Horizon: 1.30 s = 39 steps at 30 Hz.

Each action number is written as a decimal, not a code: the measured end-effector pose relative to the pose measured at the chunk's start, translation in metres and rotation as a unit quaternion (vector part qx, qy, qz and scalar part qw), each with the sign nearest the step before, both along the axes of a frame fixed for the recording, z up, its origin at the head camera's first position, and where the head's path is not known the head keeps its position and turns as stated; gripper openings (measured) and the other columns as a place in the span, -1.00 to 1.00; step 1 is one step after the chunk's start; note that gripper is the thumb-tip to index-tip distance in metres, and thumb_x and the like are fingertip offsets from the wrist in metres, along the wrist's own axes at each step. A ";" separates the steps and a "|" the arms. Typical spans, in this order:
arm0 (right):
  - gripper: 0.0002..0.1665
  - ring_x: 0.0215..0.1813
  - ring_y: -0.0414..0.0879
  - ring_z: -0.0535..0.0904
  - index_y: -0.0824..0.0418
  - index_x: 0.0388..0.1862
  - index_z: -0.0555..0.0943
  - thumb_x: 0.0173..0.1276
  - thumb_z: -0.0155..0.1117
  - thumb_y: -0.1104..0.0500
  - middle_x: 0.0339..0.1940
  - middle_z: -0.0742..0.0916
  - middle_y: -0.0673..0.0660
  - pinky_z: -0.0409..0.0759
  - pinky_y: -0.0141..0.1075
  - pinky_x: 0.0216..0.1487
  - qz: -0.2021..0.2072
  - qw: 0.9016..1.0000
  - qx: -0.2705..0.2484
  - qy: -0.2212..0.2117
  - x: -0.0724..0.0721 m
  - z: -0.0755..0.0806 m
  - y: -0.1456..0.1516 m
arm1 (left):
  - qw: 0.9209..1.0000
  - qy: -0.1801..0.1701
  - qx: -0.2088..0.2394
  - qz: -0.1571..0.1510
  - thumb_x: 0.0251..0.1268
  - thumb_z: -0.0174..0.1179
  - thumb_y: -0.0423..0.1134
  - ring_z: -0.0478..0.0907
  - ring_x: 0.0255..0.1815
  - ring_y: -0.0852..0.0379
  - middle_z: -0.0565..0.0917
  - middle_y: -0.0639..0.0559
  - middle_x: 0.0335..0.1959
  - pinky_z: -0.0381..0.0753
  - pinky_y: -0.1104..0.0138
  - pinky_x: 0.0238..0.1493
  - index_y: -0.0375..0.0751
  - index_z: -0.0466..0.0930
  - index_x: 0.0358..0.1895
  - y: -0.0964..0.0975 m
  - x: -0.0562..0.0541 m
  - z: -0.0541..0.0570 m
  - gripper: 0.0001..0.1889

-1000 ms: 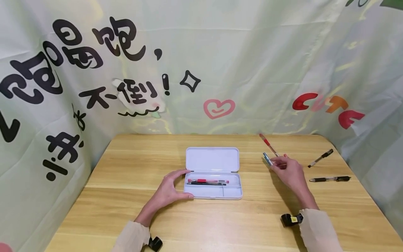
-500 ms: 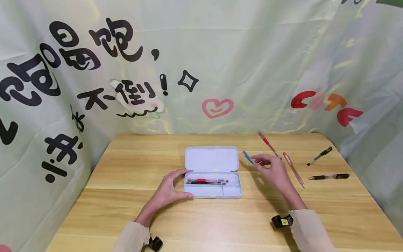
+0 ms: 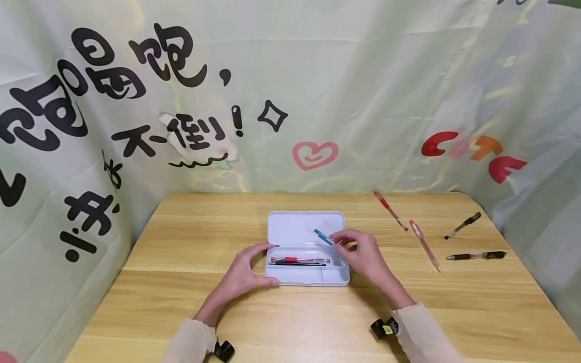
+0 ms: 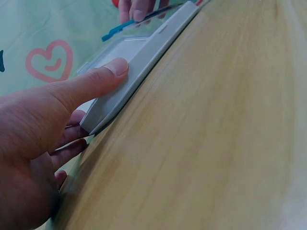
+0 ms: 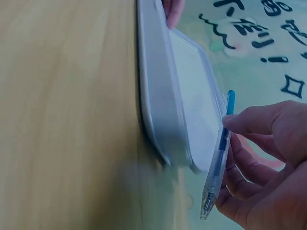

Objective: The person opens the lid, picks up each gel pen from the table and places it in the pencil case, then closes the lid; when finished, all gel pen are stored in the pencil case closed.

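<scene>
A white pencil case (image 3: pixel 295 276) lies open on the table, lid folded back. In its long compartment rest a red pen (image 3: pixel 290 260) and a thin black pen or refill (image 3: pixel 292 264). My left hand (image 3: pixel 244 269) holds the case at its left end, thumb on the front edge and fingers toward the back; the thumb shows plainly in the left wrist view. My right hand (image 3: pixel 365 254) pinches a blue gel pen (image 5: pixel 221 148) between thumb and fingers. In the head view, the pen's blue end overlaps the right part of the lid; its other end is hidden by the fingers.
To the right on the wooden table (image 3: pixel 254 327) lie a red pen (image 3: pixel 391 210), a pinkish-red pen (image 3: pixel 424 245), a capped black pen (image 3: pixel 463 225) and a black click pen (image 3: pixel 476 256). A printed cloth (image 3: pixel 363 101) hangs behind the table.
My right hand has carried the blue gel pen leftward from among the loose pens to the case's right side. The pinkish-red pen has come into full view. My left hand has stayed put.
</scene>
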State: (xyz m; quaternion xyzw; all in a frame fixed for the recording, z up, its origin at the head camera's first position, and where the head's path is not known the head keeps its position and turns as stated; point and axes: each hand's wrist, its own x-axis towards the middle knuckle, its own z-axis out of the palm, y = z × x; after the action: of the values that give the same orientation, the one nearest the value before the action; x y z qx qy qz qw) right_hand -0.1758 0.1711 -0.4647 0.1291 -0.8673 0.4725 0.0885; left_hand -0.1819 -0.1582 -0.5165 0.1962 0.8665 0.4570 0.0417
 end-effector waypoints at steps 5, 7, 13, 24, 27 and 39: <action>-0.79 -0.29 -0.09 0.67 0.19 -0.18 0.80 0.26 0.48 0.43 -0.24 0.79 0.03 0.71 -0.33 -0.26 0.015 1.000 0.017 0.001 -0.005 0.003 -0.019 | 1.000 -0.003 -0.005 0.001 -0.23 0.69 0.16 0.38 0.45 -0.08 0.51 0.00 0.42 0.25 -0.16 0.46 0.06 0.54 0.38 -0.001 0.000 -0.001 -0.06; -0.80 -0.32 -0.10 0.66 0.16 -0.18 0.81 0.27 0.48 0.40 -0.20 0.80 0.02 0.70 -0.35 -0.31 0.024 0.999 0.022 -0.006 -0.007 0.005 -0.026 | 1.000 -0.002 -0.005 0.002 -0.22 0.69 0.16 0.38 0.45 -0.08 0.50 -0.01 0.42 0.26 -0.16 0.46 0.06 0.54 0.38 -0.001 0.000 -0.001 -0.06; -0.82 -0.33 -0.16 0.62 0.13 -0.20 0.83 0.27 0.50 0.36 -0.20 0.80 -0.01 0.66 -0.39 -0.31 0.039 0.998 0.047 -0.013 -0.011 0.006 -0.046 | 1.000 0.002 -0.002 0.000 -0.20 0.68 0.17 0.39 0.45 -0.06 0.51 0.02 0.42 0.27 -0.14 0.47 0.08 0.54 0.38 0.000 -0.002 -0.002 -0.07; -0.85 -0.19 -0.16 0.69 0.16 -0.26 0.83 0.24 0.52 0.38 -0.24 0.81 0.00 0.70 -0.24 -0.11 0.066 0.992 0.108 0.001 -0.013 -0.006 -0.071 | 1.000 0.003 -0.001 0.003 -0.21 0.68 0.18 0.41 0.43 -0.06 0.53 0.05 0.39 0.28 -0.14 0.45 0.14 0.55 0.36 -0.002 -0.001 -0.001 -0.10; -0.86 -0.20 -0.17 0.68 0.16 -0.26 0.82 0.24 0.53 0.37 -0.25 0.81 0.00 0.69 -0.22 -0.10 0.068 0.990 0.120 0.002 -0.013 -0.006 -0.075 | 1.000 0.004 -0.003 0.002 -0.21 0.68 0.18 0.41 0.43 -0.06 0.53 0.05 0.40 0.28 -0.14 0.45 0.13 0.55 0.36 -0.001 -0.001 -0.002 -0.09; -0.86 -0.23 -0.16 0.70 0.21 -0.27 0.81 0.23 0.51 0.40 -0.26 0.80 0.03 0.69 -0.24 -0.14 0.098 0.986 0.129 0.031 -0.017 -0.010 -0.086 | 1.000 0.006 -0.002 -0.002 -0.20 0.68 0.16 0.42 0.42 -0.03 0.54 0.05 0.38 0.29 -0.12 0.46 0.07 0.55 0.37 -0.001 -0.002 -0.003 -0.08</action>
State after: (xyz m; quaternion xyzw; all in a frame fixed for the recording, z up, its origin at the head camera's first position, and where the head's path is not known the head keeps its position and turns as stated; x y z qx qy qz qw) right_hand -0.1923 0.0849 -0.4747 0.2384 -0.9008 0.3592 0.0514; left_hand -0.1837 -0.1596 -0.5196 0.2003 0.8674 0.4539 0.0381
